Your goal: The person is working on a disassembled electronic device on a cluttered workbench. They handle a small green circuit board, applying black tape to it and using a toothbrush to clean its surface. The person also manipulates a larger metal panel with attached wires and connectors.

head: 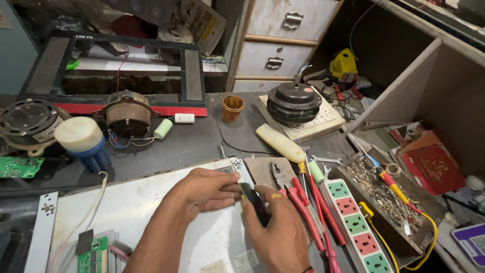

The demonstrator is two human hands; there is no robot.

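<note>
Gripping a small black part (254, 202) between them, the left hand (204, 191) pinches its upper end while the right hand (275, 227) closes around its lower end, steadying it over the grey metal panel (151, 202). Red-handled pliers (295, 199) lie just right of the right hand (within easy reach). Fingers hide most of the part, so its kind is unclear.

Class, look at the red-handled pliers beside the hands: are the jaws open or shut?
Open: the pliers lie flat on the bench, metal jaws parted in a V.

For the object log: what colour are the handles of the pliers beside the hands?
Red; the pliers show in the head view.
</note>
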